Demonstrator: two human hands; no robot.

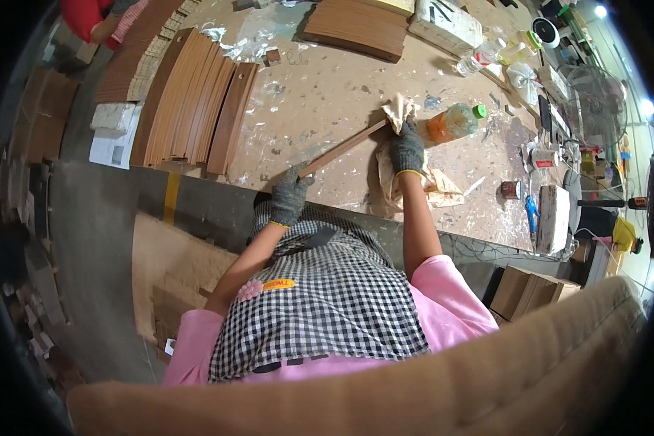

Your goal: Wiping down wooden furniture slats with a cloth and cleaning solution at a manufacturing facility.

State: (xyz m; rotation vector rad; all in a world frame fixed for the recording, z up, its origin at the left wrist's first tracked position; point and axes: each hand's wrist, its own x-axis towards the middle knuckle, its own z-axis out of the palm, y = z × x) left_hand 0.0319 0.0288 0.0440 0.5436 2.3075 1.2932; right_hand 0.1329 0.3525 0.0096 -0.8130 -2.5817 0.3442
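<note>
At a paint-spattered workbench (320, 94), a worker in a pink shirt and checked apron wipes down a narrow brown wooden strip (341, 149), one of many in the shop. The left hand (291, 195), in a grey knit glove, has its fingers curled closed around the near end of the strip at the bench's front edge, steadying it so it lies slanting up and away across the tabletop. The right hand (407, 149), gloved the same way, presses a crumpled tan cloth (401, 110) against the strip's far end, fingers folded down over the cloth; how tightly they grip cannot be told from above. The strip looks thin, straight and flat, a plain mid-brown, and whether its surface is wet or dry cannot be made out at this size. A larger stained rag (432, 187) lies under the right wrist, and a plastic bottle of orange liquid (454, 122) with a green cap lies on its side just beside the cloth. Judging by the scene, the work appears well short of finished: a fanned row of similar brown strips (192, 105) rests at the bench's left and another stack (356, 27) sits at the far edge, though which of them have already been wiped cannot be told.
</note>
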